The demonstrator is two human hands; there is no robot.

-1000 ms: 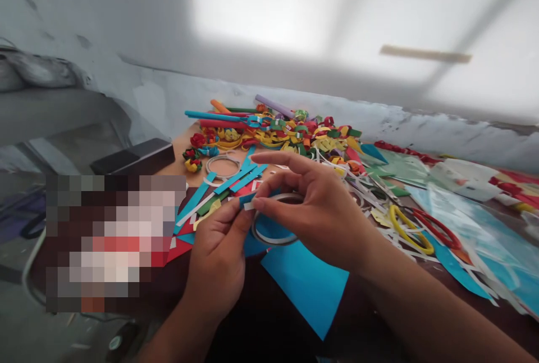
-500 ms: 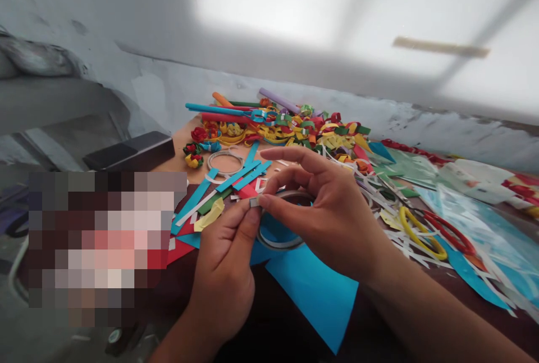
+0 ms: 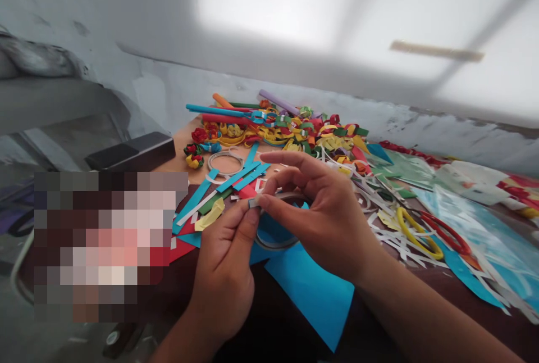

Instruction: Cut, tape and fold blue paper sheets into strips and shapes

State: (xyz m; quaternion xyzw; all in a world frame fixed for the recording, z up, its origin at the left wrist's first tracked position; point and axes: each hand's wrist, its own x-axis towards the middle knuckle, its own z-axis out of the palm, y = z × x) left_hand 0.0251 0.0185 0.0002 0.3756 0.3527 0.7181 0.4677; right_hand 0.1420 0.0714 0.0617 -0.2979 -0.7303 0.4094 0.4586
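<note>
Between my two hands is a small pale strip (image 3: 254,202), its end pinched by the thumb and forefinger of my left hand (image 3: 229,256). My right hand (image 3: 324,211) pinches the same strip from the other side, with its other fingers curved above. A roll of tape (image 3: 275,246) hangs or rests just under my right hand, partly hidden by it. Below lies a blue paper sheet (image 3: 315,295). Blue strips (image 3: 239,176) and a yellow scrap (image 3: 210,216) lie beyond my left hand.
Another tape roll (image 3: 225,164) lies behind the strips. Scissors with yellow and red handles (image 3: 446,232) sit at the right beside plastic bags (image 3: 484,234). Colourful paper chains (image 3: 290,127) are heaped along the wall. A dark box (image 3: 131,150) stands at the left.
Both hands keep their pinch on the strip, with hardly any movement. The scissors and bags at the right appear slightly further left as the view shifts.
</note>
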